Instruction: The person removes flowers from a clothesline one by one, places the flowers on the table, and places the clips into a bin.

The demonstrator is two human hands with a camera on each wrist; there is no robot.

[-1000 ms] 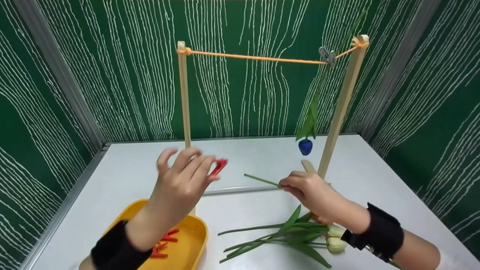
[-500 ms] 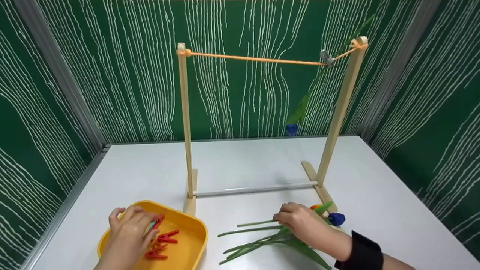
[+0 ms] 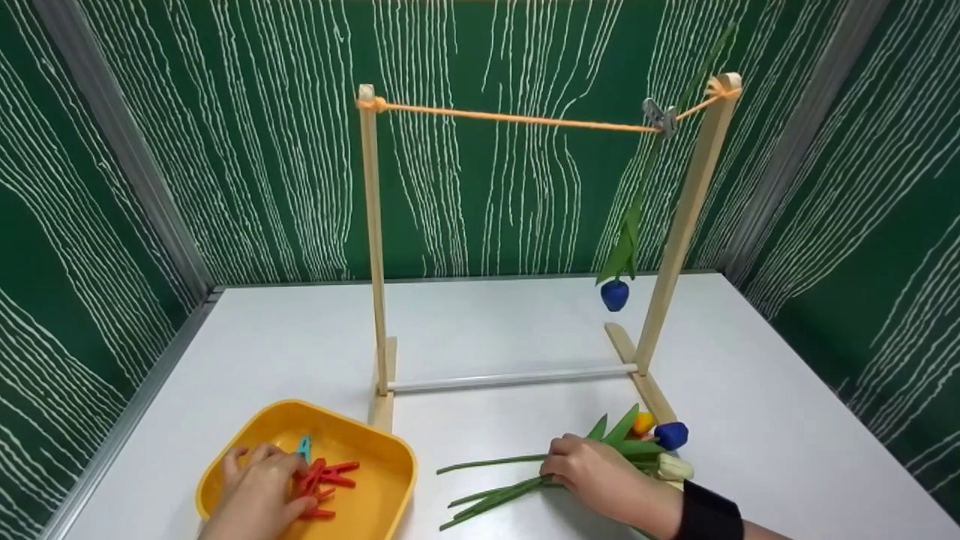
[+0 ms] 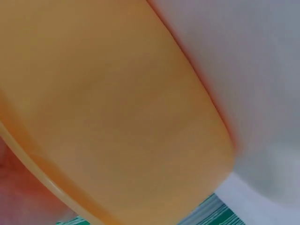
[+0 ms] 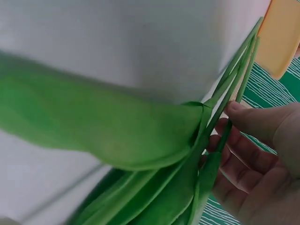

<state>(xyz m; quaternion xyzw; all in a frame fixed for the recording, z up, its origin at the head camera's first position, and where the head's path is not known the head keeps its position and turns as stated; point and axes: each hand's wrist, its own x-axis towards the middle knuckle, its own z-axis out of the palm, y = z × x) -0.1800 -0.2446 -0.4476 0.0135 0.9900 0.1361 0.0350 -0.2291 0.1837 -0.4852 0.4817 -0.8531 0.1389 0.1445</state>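
A: Tray (image 3: pixel 390 480) under the left hand (image 3: pixel 259 495): yellow plastic, smooth, soft sheen. Pegs (image 3: pixel 326 480) at its fingertips: red plastic, one light blue, finish not resolved.

B: Stems (image 3: pixel 495 491) under the right hand (image 3: pixel 600 480): green, smooth, slightly waxy; look artificial. Leaves in the right wrist view matt to satin.

A: Flower heads (image 3: pixel 670 435) just beyond that hand: blue, orange, cream; smooth, faint gloss.

B: Frame (image 3: pixel 371 240) further off: pale bare wood, matt. Cord (image 3: pixel 517 118) across top: orange, fibrous. Clip (image 3: pixel 658 116) on it: grey, metallic look.

A: Table (image 3: pixel 487 330): white, smooth, low sheen.
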